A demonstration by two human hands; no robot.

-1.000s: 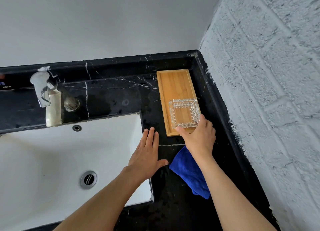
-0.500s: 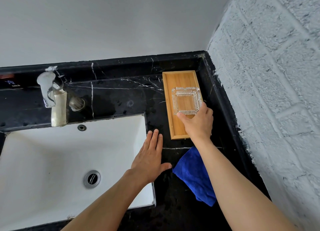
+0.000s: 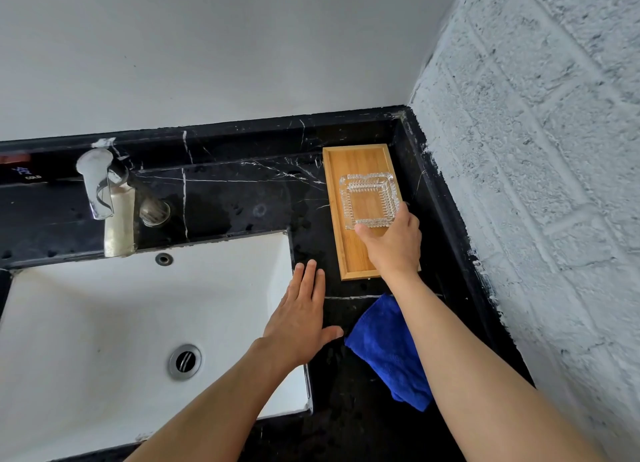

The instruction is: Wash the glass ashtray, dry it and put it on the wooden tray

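A square clear glass ashtray (image 3: 369, 200) with ribbed walls lies on the far half of the wooden tray (image 3: 349, 160), which stands in the back right corner of the black marble counter. My right hand (image 3: 393, 245) grips the ashtray's near edge, thumb at its left corner. My left hand (image 3: 301, 317) rests flat on the counter at the sink's right rim, fingers spread, holding nothing.
A white sink (image 3: 104, 323) with a metal drain (image 3: 185, 361) fills the left. A chrome tap (image 3: 104, 191) stands behind it. A blue cloth (image 3: 388, 350) lies on the counter under my right forearm. A rough white brick wall (image 3: 536, 184) closes the right side.
My right hand has carried the ashtray from the tray's near end toward its far half. My left hand has stayed flat on the counter.
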